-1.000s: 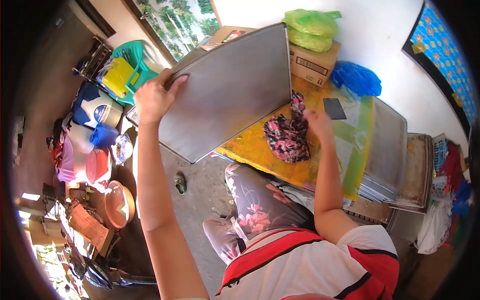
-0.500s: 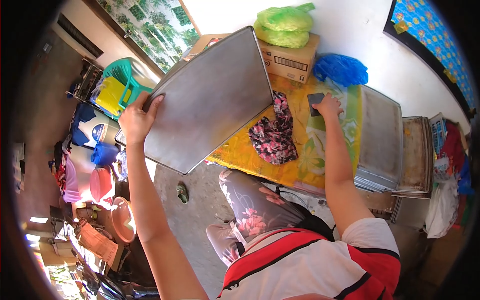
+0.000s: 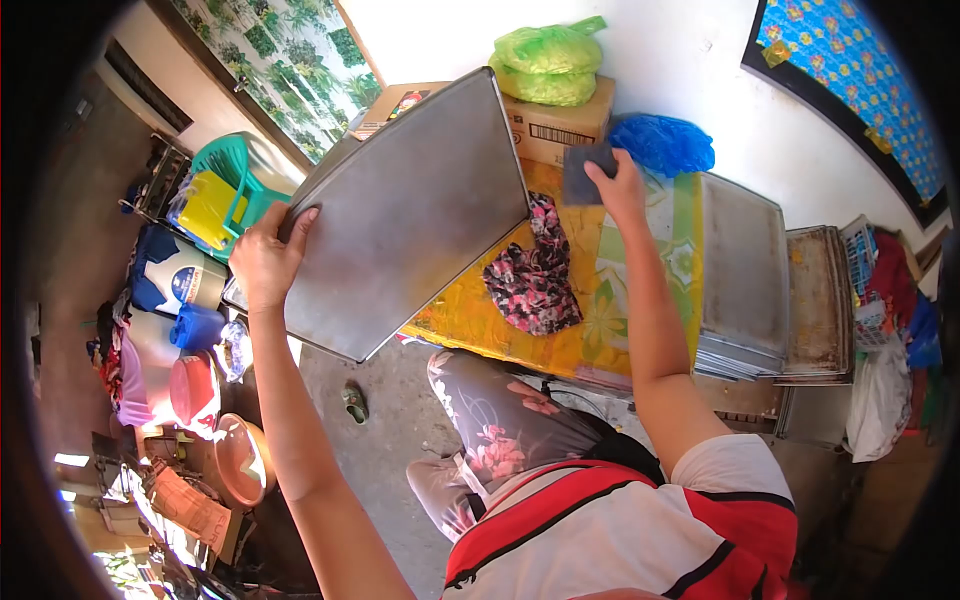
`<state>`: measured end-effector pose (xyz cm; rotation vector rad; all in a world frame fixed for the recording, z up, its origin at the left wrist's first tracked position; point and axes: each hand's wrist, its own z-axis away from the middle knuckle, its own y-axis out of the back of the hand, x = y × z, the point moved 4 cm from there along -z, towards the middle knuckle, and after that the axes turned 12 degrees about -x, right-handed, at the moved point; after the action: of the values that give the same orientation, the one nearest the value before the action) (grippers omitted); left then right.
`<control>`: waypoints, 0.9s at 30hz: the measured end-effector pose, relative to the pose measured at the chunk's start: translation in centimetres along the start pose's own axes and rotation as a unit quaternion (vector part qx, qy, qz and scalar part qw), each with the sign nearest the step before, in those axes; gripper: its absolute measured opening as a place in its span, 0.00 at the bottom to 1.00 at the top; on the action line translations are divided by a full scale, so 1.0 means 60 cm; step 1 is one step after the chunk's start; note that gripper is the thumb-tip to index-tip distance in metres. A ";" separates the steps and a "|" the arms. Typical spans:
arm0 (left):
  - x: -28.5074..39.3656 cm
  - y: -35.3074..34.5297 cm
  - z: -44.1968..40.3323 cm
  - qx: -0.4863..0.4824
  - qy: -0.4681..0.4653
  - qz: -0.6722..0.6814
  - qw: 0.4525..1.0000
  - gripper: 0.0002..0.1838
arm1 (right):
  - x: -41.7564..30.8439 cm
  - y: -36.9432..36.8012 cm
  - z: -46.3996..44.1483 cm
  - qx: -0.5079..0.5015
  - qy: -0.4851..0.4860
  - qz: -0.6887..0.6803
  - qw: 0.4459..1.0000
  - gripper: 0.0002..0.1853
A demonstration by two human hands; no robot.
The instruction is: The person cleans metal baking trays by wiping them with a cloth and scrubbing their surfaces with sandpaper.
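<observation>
My left hand [image 3: 270, 260] grips the left edge of a large flat metal baking tray [image 3: 415, 215], thumb on its face. The tray is tilted up at an angle over the left end of the table [image 3: 455, 318], which has a yellow patterned cover. My right hand [image 3: 624, 188] is raised and pinches a dark grey, flat square pad [image 3: 582, 176], whose exact kind I cannot tell. It is to the right of the tray and apart from it. A crumpled pink and black floral cloth [image 3: 535, 285] lies on the table between my hands.
Stacked metal trays [image 3: 742, 275] stand at the table's right, beside browned trays [image 3: 818, 300]. A cardboard box [image 3: 555, 130] with a green plastic bag [image 3: 545, 65] and a blue bag [image 3: 660, 145] sit against the wall. A green chair [image 3: 225, 165] is at left.
My right hand has lifted from the table cover with the grey pad and moved left, toward the tray. My left hand still holds the tray in much the same position.
</observation>
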<state>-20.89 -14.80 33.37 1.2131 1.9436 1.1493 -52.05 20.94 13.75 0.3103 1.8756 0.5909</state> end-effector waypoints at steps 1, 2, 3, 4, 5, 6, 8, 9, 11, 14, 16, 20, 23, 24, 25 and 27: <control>0.001 0.002 0.000 -0.004 0.002 -0.001 1.000 0.21 | -0.049 0.003 -0.002 0.001 0.030 -0.036 0.999 0.29; 0.003 0.002 0.001 -0.010 0.004 -0.002 1.000 0.21 | -0.090 0.002 -0.001 0.016 0.052 -0.077 0.996 0.28; 0.005 0.003 0.003 -0.008 0.003 0.000 1.000 0.21 | -0.127 0.002 0.001 0.031 0.075 -0.117 0.990 0.27; 0.006 0.004 0.004 -0.004 0.003 0.001 1.000 0.21 | -0.160 0.002 -0.001 0.032 0.077 -0.120 0.989 0.26; 0.008 0.006 0.004 0.000 0.003 0.003 1.000 0.21 | -0.190 0.003 -0.003 0.034 0.081 -0.122 0.989 0.26; 0.011 0.008 0.005 -0.001 0.003 0.006 1.000 0.21 | -0.210 0.002 -0.005 0.035 0.084 -0.124 0.988 0.25; 0.015 0.013 0.007 -0.002 0.005 0.010 1.000 0.21 | -0.231 -0.006 -0.021 0.037 0.108 -0.146 0.983 0.24; 0.015 0.014 0.008 -0.001 0.005 0.005 1.000 0.21 | -0.245 -0.007 -0.024 0.037 0.119 -0.157 0.980 0.24; 0.016 0.013 0.009 -0.001 0.003 -0.004 1.000 0.21 | -0.265 -0.003 -0.025 0.049 0.105 -0.115 0.987 0.24; 0.018 0.015 0.010 -0.004 -0.002 -0.007 1.000 0.21 | -0.275 -0.004 -0.032 0.042 0.110 -0.063 0.991 0.23; 0.017 0.013 0.011 0.006 -0.011 -0.009 1.000 0.20 | -0.280 -0.005 -0.036 0.043 0.111 -0.022 0.993 0.23; 0.017 0.013 0.012 0.013 -0.018 -0.011 1.000 0.20 | -0.302 0.003 -0.028 0.072 0.094 0.080 0.990 0.21; 0.019 0.014 0.013 0.019 -0.024 -0.016 0.999 0.20 | -0.304 0.003 -0.018 0.095 0.099 0.105 0.985 0.20; 0.019 0.014 0.014 0.025 -0.030 -0.017 0.999 0.20 | -0.304 0.004 -0.016 0.102 0.104 0.104 0.984 0.19; 0.019 0.014 0.015 0.032 -0.035 -0.018 0.999 0.20 | -0.305 0.004 -0.013 0.100 0.108 0.101 0.984 0.19; 0.017 0.013 0.015 0.032 -0.036 -0.017 0.999 0.21 | -0.307 0.005 -0.006 0.096 0.114 0.096 0.984 0.19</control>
<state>-20.28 -13.36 33.62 1.2334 1.9527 1.0184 -45.53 12.30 28.65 0.5754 2.1456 0.5948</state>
